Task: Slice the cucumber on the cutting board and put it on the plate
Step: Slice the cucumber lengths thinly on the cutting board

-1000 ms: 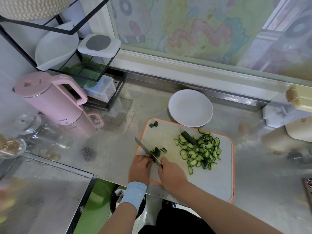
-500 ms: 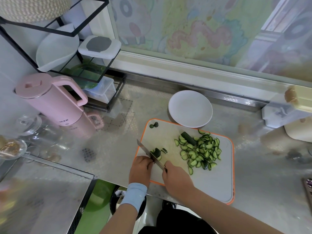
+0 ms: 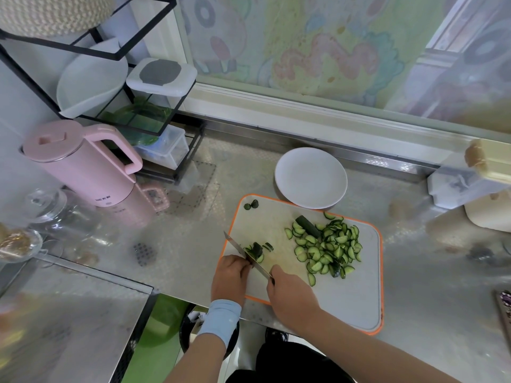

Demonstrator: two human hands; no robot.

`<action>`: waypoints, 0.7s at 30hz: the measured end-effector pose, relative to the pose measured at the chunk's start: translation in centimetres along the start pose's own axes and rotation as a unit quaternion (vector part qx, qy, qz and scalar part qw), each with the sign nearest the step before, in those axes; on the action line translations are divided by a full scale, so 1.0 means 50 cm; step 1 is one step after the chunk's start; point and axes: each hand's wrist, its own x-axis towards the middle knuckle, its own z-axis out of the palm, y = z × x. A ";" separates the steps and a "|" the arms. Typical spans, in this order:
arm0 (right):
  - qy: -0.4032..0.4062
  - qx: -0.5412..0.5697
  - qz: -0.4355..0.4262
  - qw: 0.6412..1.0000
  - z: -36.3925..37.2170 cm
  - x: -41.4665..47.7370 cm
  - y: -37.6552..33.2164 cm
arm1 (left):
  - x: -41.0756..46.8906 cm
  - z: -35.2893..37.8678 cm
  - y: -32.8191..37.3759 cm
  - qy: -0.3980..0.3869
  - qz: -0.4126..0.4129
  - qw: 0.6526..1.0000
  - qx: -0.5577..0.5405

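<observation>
A grey cutting board with an orange rim [image 3: 367,305] lies on the steel counter. My right hand [image 3: 290,293] grips the handle of a knife [image 3: 243,252] whose blade crosses the board's left edge. My left hand [image 3: 231,276] holds a short cucumber piece [image 3: 257,248] against the blade, its fingers curled on it. A few fresh slices lie just right of the blade. A heap of half-moon cucumber slices [image 3: 329,250] with one longer dark piece [image 3: 307,225] covers the board's middle. Two cucumber ends [image 3: 251,205] lie at its far left corner. A white plate [image 3: 311,178] stands behind the board.
A pink kettle [image 3: 80,164] and a black wire rack [image 3: 116,87] with containers stand at the left. Glass jars [image 3: 52,214] sit near the left edge. White and beige containers [image 3: 470,183] stand at the right. The counter's front edge runs just below the board.
My right hand has drawn back slightly toward me with the knife, the blade staying on the cucumber piece. My left hand has barely moved.
</observation>
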 end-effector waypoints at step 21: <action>-0.023 0.030 0.015 0.999 0.018 0.045 -0.017 | -0.001 0.001 0.001 0.006 0.017 1.000 0.004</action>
